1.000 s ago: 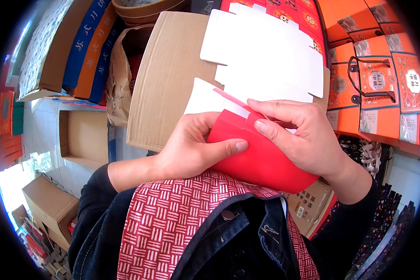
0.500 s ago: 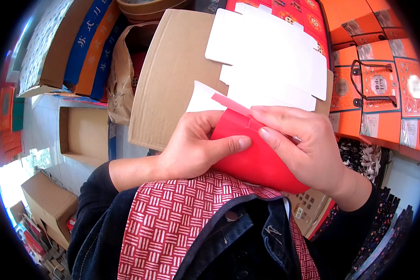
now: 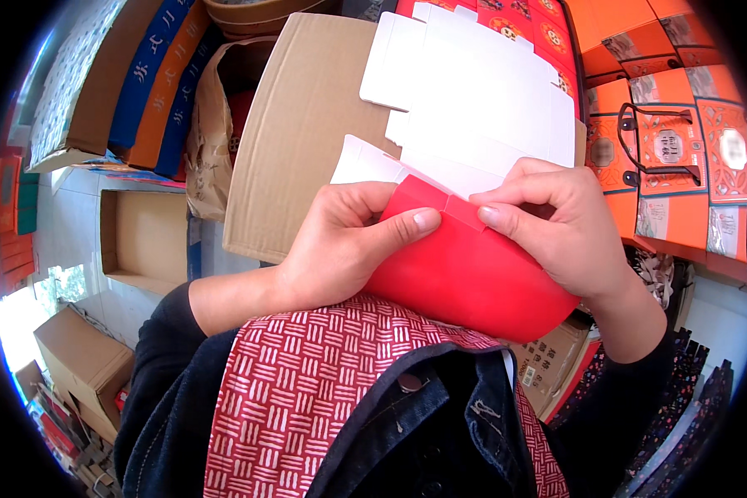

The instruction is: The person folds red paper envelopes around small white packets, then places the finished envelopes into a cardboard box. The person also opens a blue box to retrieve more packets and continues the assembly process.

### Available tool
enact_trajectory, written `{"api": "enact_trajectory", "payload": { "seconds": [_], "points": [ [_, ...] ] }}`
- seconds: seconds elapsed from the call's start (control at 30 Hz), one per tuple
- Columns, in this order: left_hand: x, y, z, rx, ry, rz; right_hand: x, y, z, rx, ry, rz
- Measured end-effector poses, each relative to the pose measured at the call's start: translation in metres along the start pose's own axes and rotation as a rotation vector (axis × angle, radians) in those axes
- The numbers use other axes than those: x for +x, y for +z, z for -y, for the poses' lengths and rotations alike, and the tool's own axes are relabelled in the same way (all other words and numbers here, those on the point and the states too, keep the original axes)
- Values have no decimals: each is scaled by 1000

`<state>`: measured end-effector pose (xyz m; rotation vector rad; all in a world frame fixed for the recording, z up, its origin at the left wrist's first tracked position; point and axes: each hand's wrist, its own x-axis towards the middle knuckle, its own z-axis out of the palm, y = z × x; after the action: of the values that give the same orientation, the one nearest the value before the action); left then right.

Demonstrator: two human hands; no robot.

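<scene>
Close to my body is a red card box blank (image 3: 465, 282), red on the face toward me and white on the inside. My left hand (image 3: 336, 241) grips its left edge, thumb flat on the red face and fingers behind the card. At the top edge, my right hand (image 3: 560, 220) pinches a narrow folded red flap between thumb and forefinger. A pale flap stands up beyond the left fingers. Just past my hands lie flat white card blanks (image 3: 473, 91), stacked with cut tabs along their sides.
Under the blanks is a brown cardboard sheet (image 3: 286, 124). Orange gift boxes (image 3: 668, 145), one with a dark handle, stand at right. Red printed packages (image 3: 548, 37) sit at the far side. On the left are an open shallow carton (image 3: 145, 236), a brown paper bag (image 3: 210, 141) and another carton (image 3: 83, 365).
The narrow strip that stuck up at the top edge is now folded down toward me. My right fingers have curled in to pinch it, while my left hand keeps its hold.
</scene>
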<state>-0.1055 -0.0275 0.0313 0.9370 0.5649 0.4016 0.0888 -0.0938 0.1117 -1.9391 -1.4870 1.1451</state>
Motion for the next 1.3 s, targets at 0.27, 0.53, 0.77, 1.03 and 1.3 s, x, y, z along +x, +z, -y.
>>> {"api": "enact_trajectory", "payload": {
  "seconds": [0.27,0.53,0.77,1.03,1.3],
  "points": [
    [-1,1,2,-37,14,16,8,-4,-10,-24,-154,64],
    [0,1,1,-63,19,40,9,-13,-18,7,-308,234],
    [1,2,3,-53,-8,3,12,-3,-22,-172,-423,98],
    [1,1,7,-74,41,-14,9,-1,-19,-304,-470,-97],
    [-1,2,4,-58,41,-39,5,-3,-12,-389,-603,-51]
  ]
}}
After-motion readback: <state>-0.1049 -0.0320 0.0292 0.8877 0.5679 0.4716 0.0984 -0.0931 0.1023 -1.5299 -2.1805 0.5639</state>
